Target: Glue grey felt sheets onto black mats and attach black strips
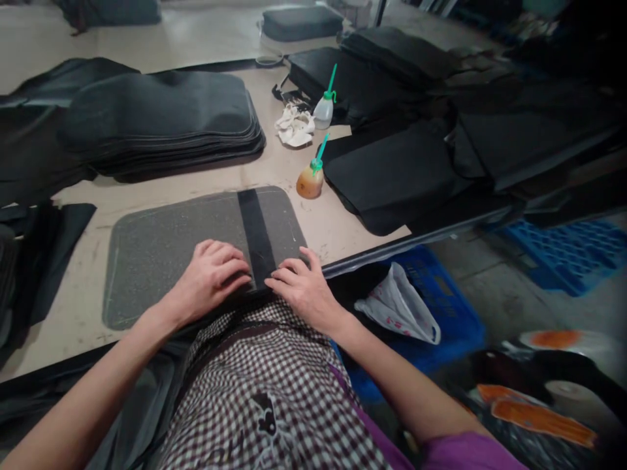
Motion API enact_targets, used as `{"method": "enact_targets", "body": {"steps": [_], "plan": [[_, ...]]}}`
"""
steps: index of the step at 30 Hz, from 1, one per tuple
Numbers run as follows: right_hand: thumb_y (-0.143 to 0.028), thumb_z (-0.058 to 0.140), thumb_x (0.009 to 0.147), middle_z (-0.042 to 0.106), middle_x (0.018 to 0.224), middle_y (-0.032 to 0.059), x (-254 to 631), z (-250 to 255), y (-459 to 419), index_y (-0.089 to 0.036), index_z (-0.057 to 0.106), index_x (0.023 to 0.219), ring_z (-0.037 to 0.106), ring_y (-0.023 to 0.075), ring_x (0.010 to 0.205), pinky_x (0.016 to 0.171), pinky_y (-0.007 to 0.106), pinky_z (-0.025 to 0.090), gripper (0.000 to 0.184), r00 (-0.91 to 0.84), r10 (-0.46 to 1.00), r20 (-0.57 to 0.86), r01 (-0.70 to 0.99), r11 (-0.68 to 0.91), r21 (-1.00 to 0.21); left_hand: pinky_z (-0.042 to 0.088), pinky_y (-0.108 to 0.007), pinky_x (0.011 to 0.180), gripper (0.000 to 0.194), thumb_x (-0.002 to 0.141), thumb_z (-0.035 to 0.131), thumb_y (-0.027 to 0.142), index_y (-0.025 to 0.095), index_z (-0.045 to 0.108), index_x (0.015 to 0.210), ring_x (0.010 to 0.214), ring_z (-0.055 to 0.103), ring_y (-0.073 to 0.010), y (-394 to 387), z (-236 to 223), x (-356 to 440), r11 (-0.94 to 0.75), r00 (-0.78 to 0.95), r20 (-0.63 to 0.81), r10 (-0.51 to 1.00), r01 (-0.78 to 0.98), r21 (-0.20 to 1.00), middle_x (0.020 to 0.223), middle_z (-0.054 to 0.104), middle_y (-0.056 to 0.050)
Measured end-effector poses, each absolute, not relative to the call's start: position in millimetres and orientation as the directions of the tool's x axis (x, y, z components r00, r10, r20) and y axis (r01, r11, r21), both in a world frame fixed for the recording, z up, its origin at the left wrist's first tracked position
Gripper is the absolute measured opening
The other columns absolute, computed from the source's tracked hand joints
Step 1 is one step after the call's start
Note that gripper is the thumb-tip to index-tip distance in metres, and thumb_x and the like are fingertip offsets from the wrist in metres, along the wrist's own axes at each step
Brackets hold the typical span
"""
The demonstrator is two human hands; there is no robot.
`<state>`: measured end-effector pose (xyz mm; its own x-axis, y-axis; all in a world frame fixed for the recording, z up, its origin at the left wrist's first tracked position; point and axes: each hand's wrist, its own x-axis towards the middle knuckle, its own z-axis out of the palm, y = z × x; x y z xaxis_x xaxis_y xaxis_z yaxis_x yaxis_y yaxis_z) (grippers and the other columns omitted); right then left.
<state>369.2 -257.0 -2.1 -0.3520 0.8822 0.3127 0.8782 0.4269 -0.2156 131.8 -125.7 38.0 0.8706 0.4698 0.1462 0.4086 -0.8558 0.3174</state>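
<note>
A dark grey panel with rounded corners lies flat at the table's near edge. A black strip runs across it from the far edge to the near edge, toward its right side. My left hand rests on the panel with fingers curled together, their tips at the left side of the strip's near end. My right hand has its fingers bent onto the right side of that same end, one finger raised slightly apart. Both hands grip the strip by the panel's near edge; the thumbs are largely hidden.
Behind the panel sits a stack of black panels. An amber glue bottle, a clear bottle and a crumpled white cloth stand to its right. Black pieces lie at the right. Below is a blue crate.
</note>
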Motion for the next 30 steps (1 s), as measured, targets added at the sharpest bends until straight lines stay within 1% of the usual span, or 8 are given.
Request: {"method": "enact_targets", "body": {"steps": [2, 7, 11, 15, 18, 21, 27, 30], "plan": [[-0.027, 0.065, 0.104, 0.075, 0.102, 0.0018, 370, -2, -252, -0.027, 0.074, 0.12, 0.058, 0.0224, 0.112, 0.125, 0.061, 0.015, 0.018, -0.379, 0.87, 0.315, 0.875, 0.448, -0.185, 0.041, -0.05, 0.101, 0.019, 0.101, 0.057, 0.037, 0.028, 0.073, 0.105, 0.103, 0.062, -0.0251, -148, 30, 119, -0.885, 0.887, 0.148, 0.438, 0.396, 0.246, 0.11, 0.075, -0.007], [-0.025, 0.067, 0.103, 0.072, 0.095, 0.0013, 370, -3, -244, -0.026, 0.076, 0.114, 0.058, 0.0216, 0.107, 0.125, 0.06, 0.015, 0.015, -0.417, 0.845, 0.334, 0.868, 0.48, -0.13, 0.039, -0.05, 0.101, 0.015, 0.101, 0.059, 0.025, 0.022, 0.073, 0.108, 0.103, 0.063, -0.0251, -172, 9, 107, -0.903, 0.867, 0.26, 0.425, 0.424, 0.061, 0.109, 0.075, -0.007], [-0.023, 0.065, 0.103, 0.071, 0.094, 0.0013, 369, -1, -244, -0.025, 0.076, 0.114, 0.058, 0.0221, 0.106, 0.124, 0.06, 0.015, 0.015, -0.431, 0.844, 0.318, 0.869, 0.484, -0.107, 0.038, -0.05, 0.106, 0.014, 0.099, 0.06, 0.016, 0.02, 0.072, 0.105, 0.104, 0.065, -0.0243, -178, 8, 110, -0.909, 0.87, 0.3, 0.391, 0.415, -0.018, 0.106, 0.075, -0.006], [-0.019, 0.062, 0.104, 0.07, 0.094, 0.0021, 365, 2, -245, -0.024, 0.076, 0.11, 0.059, 0.0224, 0.105, 0.124, 0.059, 0.017, 0.016, -0.425, 0.854, 0.3, 0.878, 0.47, -0.094, 0.038, -0.049, 0.106, 0.013, 0.099, 0.059, 0.016, 0.02, 0.071, 0.098, 0.1, 0.064, -0.0229, -180, 9, 115, -0.905, 0.867, 0.329, 0.374, 0.418, -0.073, 0.101, 0.074, -0.005], [-0.019, 0.059, 0.105, 0.07, 0.093, 0.0026, 362, 1, -243, -0.022, 0.076, 0.105, 0.06, 0.021, 0.1, 0.122, 0.055, 0.021, 0.018, -0.38, 0.88, 0.286, 0.893, 0.429, -0.137, 0.037, -0.048, 0.105, 0.013, 0.1, 0.059, 0.018, 0.02, 0.07, 0.095, 0.097, 0.064, -0.0225, -180, 6, 117, -0.892, 0.84, 0.363, 0.403, 0.45, -0.051, 0.099, 0.074, -0.005], [-0.021, 0.058, 0.105, 0.07, 0.095, 0.0027, 361, -1, -242, -0.023, 0.076, 0.105, 0.06, 0.02, 0.098, 0.121, 0.051, 0.023, 0.018, -0.315, 0.907, 0.281, 0.901, 0.379, -0.213, 0.037, -0.048, 0.103, 0.014, 0.101, 0.058, 0.022, 0.021, 0.07, 0.094, 0.096, 0.063, -0.0228, -177, 1, 117, -0.873, 0.809, 0.372, 0.455, 0.487, 0.011, 0.098, 0.075, -0.004], [-0.023, 0.059, 0.105, 0.071, 0.095, 0.0021, 362, -1, -240, -0.023, 0.076, 0.105, 0.06, 0.0199, 0.097, 0.121, 0.051, 0.021, 0.017, -0.297, 0.912, 0.281, 0.894, 0.37, -0.255, 0.035, -0.048, 0.1, 0.02, 0.103, 0.054, 0.028, 0.023, 0.071, 0.094, 0.098, 0.063, -0.0228, -170, -5, 114, -0.807, 0.747, 0.304, 0.59, 0.535, 0.251, 0.101, 0.075, -0.005], [-0.023, 0.06, 0.105, 0.071, 0.094, 0.0025, 362, 3, -238, -0.024, 0.077, 0.103, 0.059, 0.0206, 0.098, 0.12, 0.051, 0.021, 0.017, -0.304, 0.915, 0.266, 0.894, 0.37, -0.252, 0.033, -0.049, 0.1, 0.021, 0.103, 0.053, 0.029, 0.023, 0.071, 0.093, 0.098, 0.064, -0.0224, -169, -6, 115, -0.763, 0.72, 0.267, 0.641, 0.56, 0.322, 0.1, 0.075, -0.004]]}}
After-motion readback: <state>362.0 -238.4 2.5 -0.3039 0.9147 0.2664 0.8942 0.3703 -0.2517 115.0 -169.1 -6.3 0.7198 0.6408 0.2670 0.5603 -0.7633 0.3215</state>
